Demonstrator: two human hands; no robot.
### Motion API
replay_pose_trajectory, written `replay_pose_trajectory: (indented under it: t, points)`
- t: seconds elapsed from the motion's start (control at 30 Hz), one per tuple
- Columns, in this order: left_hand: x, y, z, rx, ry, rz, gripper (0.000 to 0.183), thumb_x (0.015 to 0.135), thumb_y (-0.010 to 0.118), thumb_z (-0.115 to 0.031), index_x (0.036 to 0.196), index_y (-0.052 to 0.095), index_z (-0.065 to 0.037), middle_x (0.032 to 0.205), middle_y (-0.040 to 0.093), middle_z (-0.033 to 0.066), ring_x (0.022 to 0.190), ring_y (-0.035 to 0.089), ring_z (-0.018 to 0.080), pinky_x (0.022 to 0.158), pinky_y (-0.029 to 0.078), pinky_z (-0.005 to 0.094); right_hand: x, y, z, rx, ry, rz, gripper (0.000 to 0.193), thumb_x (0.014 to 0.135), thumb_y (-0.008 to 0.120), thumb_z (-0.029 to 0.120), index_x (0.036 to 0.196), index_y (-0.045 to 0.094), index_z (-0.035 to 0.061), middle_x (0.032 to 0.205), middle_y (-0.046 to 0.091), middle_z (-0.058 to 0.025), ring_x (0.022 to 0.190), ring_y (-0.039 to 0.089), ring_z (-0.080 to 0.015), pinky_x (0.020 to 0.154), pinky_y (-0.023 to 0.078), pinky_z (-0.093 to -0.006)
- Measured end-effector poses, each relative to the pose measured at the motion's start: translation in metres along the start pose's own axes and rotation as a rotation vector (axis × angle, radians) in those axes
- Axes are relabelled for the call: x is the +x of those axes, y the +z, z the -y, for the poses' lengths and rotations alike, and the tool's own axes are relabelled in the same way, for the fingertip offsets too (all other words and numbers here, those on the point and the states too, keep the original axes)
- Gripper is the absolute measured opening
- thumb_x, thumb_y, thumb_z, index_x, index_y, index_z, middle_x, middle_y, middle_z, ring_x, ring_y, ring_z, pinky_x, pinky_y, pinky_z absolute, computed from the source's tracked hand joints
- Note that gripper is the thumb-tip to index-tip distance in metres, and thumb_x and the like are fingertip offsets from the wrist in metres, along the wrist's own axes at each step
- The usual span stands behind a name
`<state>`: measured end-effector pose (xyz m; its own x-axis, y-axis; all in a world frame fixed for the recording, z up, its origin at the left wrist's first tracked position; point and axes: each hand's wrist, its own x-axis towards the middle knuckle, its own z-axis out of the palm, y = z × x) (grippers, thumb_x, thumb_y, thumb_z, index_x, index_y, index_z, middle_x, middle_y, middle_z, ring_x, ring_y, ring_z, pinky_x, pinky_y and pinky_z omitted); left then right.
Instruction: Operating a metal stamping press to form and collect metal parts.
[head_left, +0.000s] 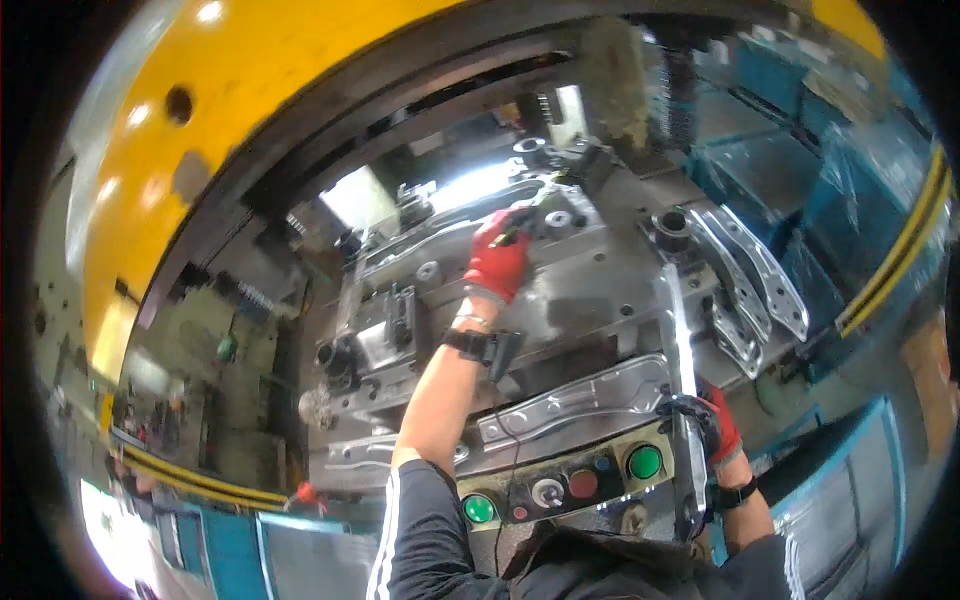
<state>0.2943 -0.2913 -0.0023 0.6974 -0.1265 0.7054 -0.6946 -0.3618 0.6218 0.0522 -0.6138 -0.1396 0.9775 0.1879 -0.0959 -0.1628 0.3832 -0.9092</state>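
My left hand (pixel 500 262), in a red glove, reaches out over the steel die (pixel 560 290) in the press. Its fingers are closed around a small dark thing with a yellow-green patch, whose kind I cannot make out. At the right, my right hand (pixel 722 428), in a red and black glove, grips a long, shiny pressed metal part (pixel 683 350) that points away from me. Another long stamped metal part (pixel 575 402) lies along the near side of the die, beyond the control panel.
A control panel with a green button (pixel 645 461) and a red button (pixel 583 484) stands close to my body. Several stamped parts (pixel 765 270) lie at the die's right. A yellow press frame (pixel 150 120) arches over the left; blue bins (pixel 760 170) stand at the far right.
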Motion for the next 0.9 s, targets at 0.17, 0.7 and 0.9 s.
replay_pose_trajectory:
  t: [0.17, 0.7, 0.9]
  points:
    - [-0.035, -0.029, -0.05, 0.312, 0.359, -0.039, 0.03, 0.08, 0.059, 0.0, 0.11, 0.064, -0.001, 0.106, 0.066, 0.0167, 0.099, 0.064, 0.0298, 0.088, 0.05, 0.0356, -0.002, 0.011, 0.01, 0.088, 0.052, -0.096, 0.037, 0.088, 0.059, 0.007, 0.123, 0.053, -0.0044, 0.098, 0.067, -0.0137, 0.08, 0.068, -0.0237, 0.067, 0.058, -0.0352]
    - [-0.116, -0.238, -0.022, 0.314, -0.268, -0.226, 0.023, 0.089, 0.06, -0.005, 0.111, 0.064, 0.001, 0.103, 0.07, 0.0102, 0.095, 0.064, 0.0155, 0.086, 0.051, 0.03, 0.009, 0.037, 0.01, 0.072, 0.028, -0.092, 0.044, 0.085, 0.062, 0.006, 0.127, 0.051, -0.0032, 0.103, 0.065, -0.0149, 0.08, 0.069, -0.0244, 0.061, 0.061, -0.0367]
    - [-0.099, -0.244, 0.006, 0.574, -0.15, -0.156, 0.023, 0.088, 0.064, -0.008, 0.11, 0.067, -0.002, 0.102, 0.07, 0.0101, 0.092, 0.066, 0.0153, 0.081, 0.052, 0.028, 0.014, 0.043, -0.001, 0.036, 0.016, -0.119, 0.042, 0.083, 0.063, 0.01, 0.121, 0.053, -0.0044, 0.102, 0.065, -0.0161, 0.08, 0.069, -0.0265, 0.062, 0.061, -0.0396]
